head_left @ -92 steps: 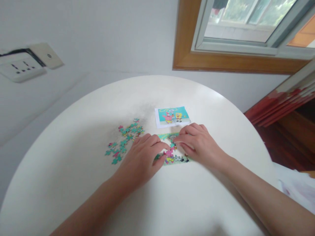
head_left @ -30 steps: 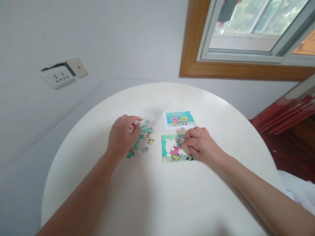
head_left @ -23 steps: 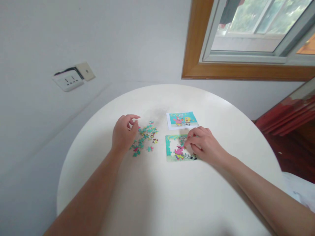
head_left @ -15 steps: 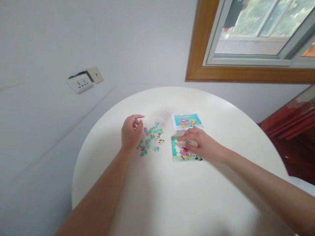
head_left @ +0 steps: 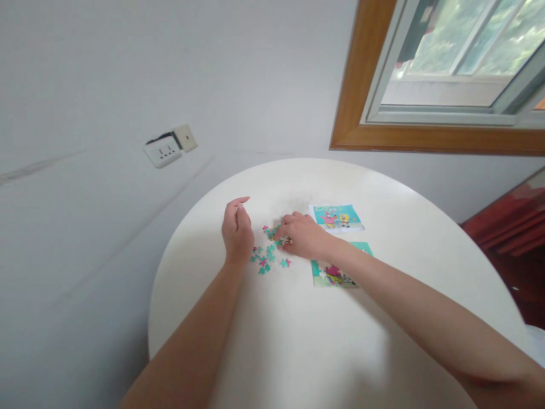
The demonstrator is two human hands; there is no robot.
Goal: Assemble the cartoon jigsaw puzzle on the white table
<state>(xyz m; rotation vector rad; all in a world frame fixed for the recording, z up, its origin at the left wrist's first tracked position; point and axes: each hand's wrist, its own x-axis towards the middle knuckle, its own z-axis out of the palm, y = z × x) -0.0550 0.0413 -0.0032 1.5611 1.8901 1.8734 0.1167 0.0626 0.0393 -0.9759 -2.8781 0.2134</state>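
Right hand (head_left: 303, 236) over the loose pieces (head_left: 271, 253), left hand (head_left: 238, 233) beside them

The loose pieces lie in a small heap, mostly teal with some pink and yellow, between the two hands. One teal-and-pink piece (head_left: 285, 263) sits slightly apart at the heap's near right side. The right hand comes down on the far right part of the heap, its fingers bent and tips among the pieces; whether they have hold of one cannot be told, since the hand covers the spot. The left hand is just left of the heap, fingers partly curled and pointing away from the person, thumb close against them; the inside of the hand is hidden, so what it may hold cannot be told.

To the right of the heap lies the puzzle (head_left: 315, 274), flat and partly put together, with a teal left edge, a pink figure and white gaps. The right forearm (head_left: 395, 289) crosses above it and hides much of it. Just beyond the puzzle is the card (head_left: 340, 218), showing a pink figure and a yellow one on teal.

All this rests on a round white table (head_left: 272, 352). Behind it, the wall (head_left: 238, 74) bears a socket (head_left: 165, 151) at left and a wood-framed window (head_left: 460, 62) at right. A red curtain (head_left: 508, 227) hangs at the right edge.
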